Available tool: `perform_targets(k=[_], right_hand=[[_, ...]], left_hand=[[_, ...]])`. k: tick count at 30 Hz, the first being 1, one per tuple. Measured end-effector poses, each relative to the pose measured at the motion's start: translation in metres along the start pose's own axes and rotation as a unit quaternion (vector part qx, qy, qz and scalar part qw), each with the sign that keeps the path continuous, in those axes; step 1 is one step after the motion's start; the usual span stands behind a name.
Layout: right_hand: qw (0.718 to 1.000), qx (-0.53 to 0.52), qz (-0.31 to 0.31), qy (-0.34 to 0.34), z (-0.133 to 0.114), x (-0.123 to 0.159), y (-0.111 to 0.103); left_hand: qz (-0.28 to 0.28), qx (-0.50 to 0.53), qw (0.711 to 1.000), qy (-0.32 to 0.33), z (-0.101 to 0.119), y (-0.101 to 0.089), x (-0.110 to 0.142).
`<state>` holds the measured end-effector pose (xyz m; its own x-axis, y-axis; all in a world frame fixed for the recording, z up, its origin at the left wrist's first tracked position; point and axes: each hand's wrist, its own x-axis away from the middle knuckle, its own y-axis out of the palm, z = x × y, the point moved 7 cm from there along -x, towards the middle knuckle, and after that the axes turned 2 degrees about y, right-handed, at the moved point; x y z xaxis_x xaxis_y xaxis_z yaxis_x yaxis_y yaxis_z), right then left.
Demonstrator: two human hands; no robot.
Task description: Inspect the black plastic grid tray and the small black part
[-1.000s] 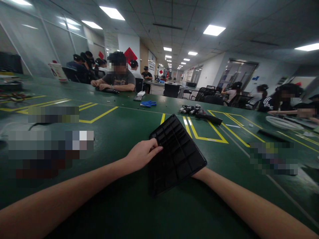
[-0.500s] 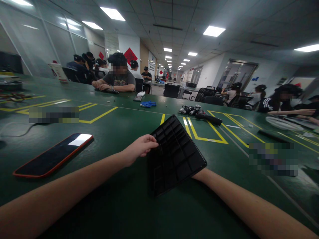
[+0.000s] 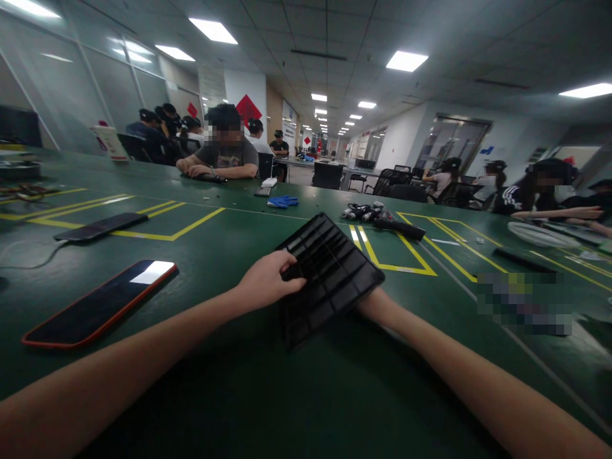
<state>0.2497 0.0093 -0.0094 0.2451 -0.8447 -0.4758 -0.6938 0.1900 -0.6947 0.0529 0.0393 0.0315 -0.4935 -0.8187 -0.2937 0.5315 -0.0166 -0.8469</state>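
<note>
A thin black compartment tray (image 3: 329,274), divided by low ribs into a grid of several cells, is held tilted above the green table. My left hand (image 3: 270,277) is closed at its left edge, the thumb lying over the ribbed face. From behind the lower right corner, my right hand (image 3: 375,306) supports the tray; its fingers are hidden by it. Whether anything small lies in the cells is too dark to tell. Left of my left forearm lies a phone in an orange-red case (image 3: 102,303).
Yellow tape (image 3: 406,269) marks rectangles on the green table (image 3: 229,395). A dark cabled slab (image 3: 102,227) lies at left. Beyond the tray are a blue glove (image 3: 282,202) and a bundle of black-and-silver parts (image 3: 366,211). A person (image 3: 224,150) sits opposite; others sit at right.
The tray has moved slightly left and tipped flatter. My left hand has gone from a pinch above the cells to the tray's edge, and my right hand shows more below the corner.
</note>
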Motion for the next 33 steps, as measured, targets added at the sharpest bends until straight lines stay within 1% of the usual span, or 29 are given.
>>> perform_targets(k=[2, 3, 4, 6, 7, 9, 11, 14, 15, 17, 19, 20, 21, 23, 24, 25, 26, 28, 30, 31, 33], right_hand=[[0.999, 0.022, 0.016, 0.036, 0.025, -0.006, -0.026], [0.992, 0.065, 0.050, 0.094, 0.044, -0.007, -0.044], [0.982, 0.106, 0.070, 0.137, 0.061, -0.006, -0.060], [0.963, 0.177, 0.077, 0.189, 0.088, 0.000, -0.084], [0.955, 0.207, 0.069, 0.202, 0.098, 0.004, -0.092], [0.943, 0.247, 0.056, 0.217, 0.114, 0.013, -0.101], [0.938, 0.262, 0.051, 0.223, 0.123, 0.021, -0.104], [0.935, 0.270, 0.042, 0.225, 0.128, 0.023, -0.101], [0.932, 0.282, 0.044, 0.223, 0.126, 0.021, -0.100], [0.925, 0.313, 0.059, 0.208, 0.115, 0.015, -0.097], [0.921, 0.337, 0.072, 0.183, 0.094, 0.006, -0.088], [0.925, 0.334, 0.071, 0.166, 0.080, 0.003, -0.080], [0.931, 0.325, 0.062, 0.152, 0.065, 0.000, -0.070], [0.957, 0.271, 0.019, 0.098, 0.030, -0.002, -0.043], [0.968, 0.241, -0.019, 0.071, 0.012, 0.000, -0.027], [0.973, 0.218, -0.062, 0.043, -0.004, 0.003, -0.011], [0.973, 0.203, -0.105, 0.028, -0.017, 0.007, 0.004], [0.968, 0.180, -0.177, 0.012, -0.034, 0.016, 0.025], [0.963, 0.166, -0.210, 0.008, -0.038, 0.019, 0.031], [0.964, 0.167, -0.207, 0.005, -0.036, 0.017, 0.029], [0.967, 0.193, -0.165, 0.003, -0.024, 0.009, 0.012]], left_hand=[[0.014, -0.060, 0.997, -0.037, -0.022, -0.019, -0.015], [0.018, -0.093, 0.994, -0.062, -0.037, -0.028, -0.022], [0.016, -0.127, 0.988, -0.092, -0.052, -0.036, -0.029], [0.003, -0.174, 0.973, -0.152, -0.083, -0.047, -0.040], [-0.009, -0.191, 0.965, -0.178, -0.096, -0.050, -0.043], [-0.034, -0.213, 0.952, -0.218, -0.118, -0.051, -0.047], [-0.052, -0.227, 0.943, -0.239, -0.133, -0.049, -0.049], [-0.068, -0.241, 0.939, -0.237, -0.139, -0.045, -0.052], [-0.060, -0.245, 0.941, -0.227, -0.137, -0.045, -0.053], [-0.005, -0.243, 0.953, -0.178, -0.119, -0.048, -0.056], [0.063, -0.227, 0.965, -0.112, -0.088, -0.046, -0.054], [0.084, -0.210, 0.971, -0.073, -0.070, -0.041, -0.051], [0.081, -0.195, 0.976, -0.045, -0.053, -0.031, -0.046], [0.041, -0.127, 0.989, 0.059, -0.016, 0.000, -0.034], [0.017, -0.106, 0.988, 0.112, 0.001, 0.016, -0.027], [-0.012, -0.092, 0.984, 0.150, 0.012, 0.031, -0.020], [-0.042, -0.086, 0.981, 0.171, 0.018, 0.045, -0.015], [-0.095, -0.090, 0.975, 0.181, 0.018, 0.066, -0.009], [-0.115, -0.099, 0.973, 0.175, 0.014, 0.072, -0.008], [-0.110, -0.103, 0.972, 0.179, 0.015, 0.070, -0.007], [-0.086, -0.106, 0.969, 0.208, 0.025, 0.061, 0.001]])
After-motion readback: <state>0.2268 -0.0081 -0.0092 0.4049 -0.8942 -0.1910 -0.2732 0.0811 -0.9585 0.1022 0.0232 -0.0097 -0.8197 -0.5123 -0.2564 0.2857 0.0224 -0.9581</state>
